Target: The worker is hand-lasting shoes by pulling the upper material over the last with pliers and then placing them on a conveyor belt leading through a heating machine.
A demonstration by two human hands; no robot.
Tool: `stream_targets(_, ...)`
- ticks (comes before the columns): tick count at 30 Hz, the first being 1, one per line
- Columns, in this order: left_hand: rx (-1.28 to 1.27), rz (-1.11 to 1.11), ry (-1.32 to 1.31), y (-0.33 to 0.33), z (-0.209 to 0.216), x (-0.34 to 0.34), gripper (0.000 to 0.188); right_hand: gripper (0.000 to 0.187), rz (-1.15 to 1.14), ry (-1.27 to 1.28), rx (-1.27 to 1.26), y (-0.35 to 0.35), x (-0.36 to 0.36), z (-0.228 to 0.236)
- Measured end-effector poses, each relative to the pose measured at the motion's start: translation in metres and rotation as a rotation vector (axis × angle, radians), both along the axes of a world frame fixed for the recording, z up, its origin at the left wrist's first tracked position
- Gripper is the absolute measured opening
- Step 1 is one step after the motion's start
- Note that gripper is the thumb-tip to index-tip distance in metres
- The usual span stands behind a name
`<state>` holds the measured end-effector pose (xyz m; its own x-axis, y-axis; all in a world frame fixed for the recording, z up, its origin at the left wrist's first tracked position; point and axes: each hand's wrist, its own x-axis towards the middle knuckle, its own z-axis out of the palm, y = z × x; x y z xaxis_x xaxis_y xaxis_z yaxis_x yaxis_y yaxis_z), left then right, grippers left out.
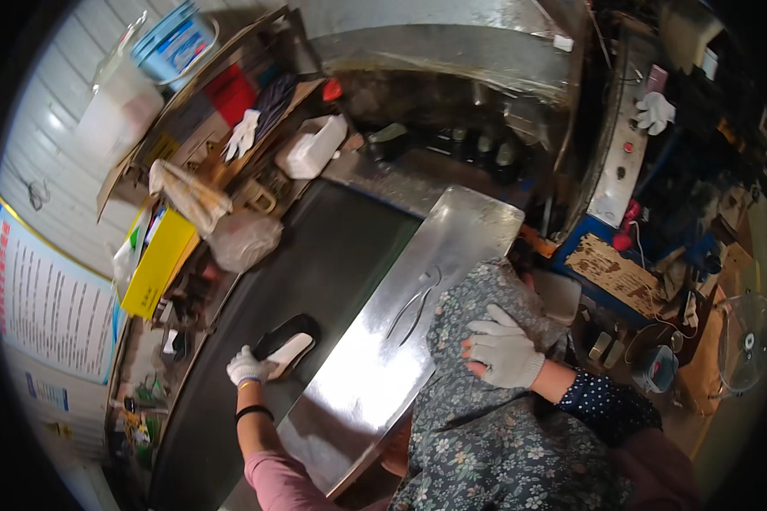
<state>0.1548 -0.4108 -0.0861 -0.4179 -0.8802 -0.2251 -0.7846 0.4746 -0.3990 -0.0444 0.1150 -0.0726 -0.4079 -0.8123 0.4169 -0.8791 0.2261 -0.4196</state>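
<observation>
Gripping a black-and-white shoe sole (286,345) by its near end on the dark conveyor belt (332,255), the gloved left hand (247,366) closes around what looks light, stiff and slightly flexible, while the gloved right hand (503,349) rests spread on floral fabric (477,426).

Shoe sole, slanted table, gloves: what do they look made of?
Shoe sole: black with a pale inner face, probably rubber or foam; matte. Slanted table: sheet metal, likely steel; it shines and mirrors light. Gloves on the left hand and right hand: white knit fabric, probably cotton; ribbed cuff shows on the right.
</observation>
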Motion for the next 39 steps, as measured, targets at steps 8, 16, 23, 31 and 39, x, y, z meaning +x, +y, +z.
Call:
stream_targets(8, 0.502, 0.234, 1.074, -0.017, -0.097, 0.056, 0.066, 0.013, -0.008, 0.019, -0.060, 0.000, 0.001, -0.007)
stream_targets(16, 1.142, 0.021, 1.572, 0.148, 0.030, -0.015, 0.059, 0.052, -0.024, -0.524, -0.040, -0.004, -0.014, 0.044)
stream_targets(23, 1.615, -0.629, 1.389, 0.340, 0.068, -0.059, 0.094, 0.044, -0.277, 0.027, -0.378, 0.013, -0.016, 0.127)
stream_targets(31, 2.095, 0.087, 1.164, 0.425, 0.064, -0.159, 0.048, 0.047, -0.205, -0.001, -0.056, 0.081, 0.006, 0.117)
stream_targets(39, 1.829, 0.030, 1.489, 0.423, 0.000, -0.160, 0.036, 0.036, -0.155, -0.253, -0.135, 0.090, -0.010, 0.090)
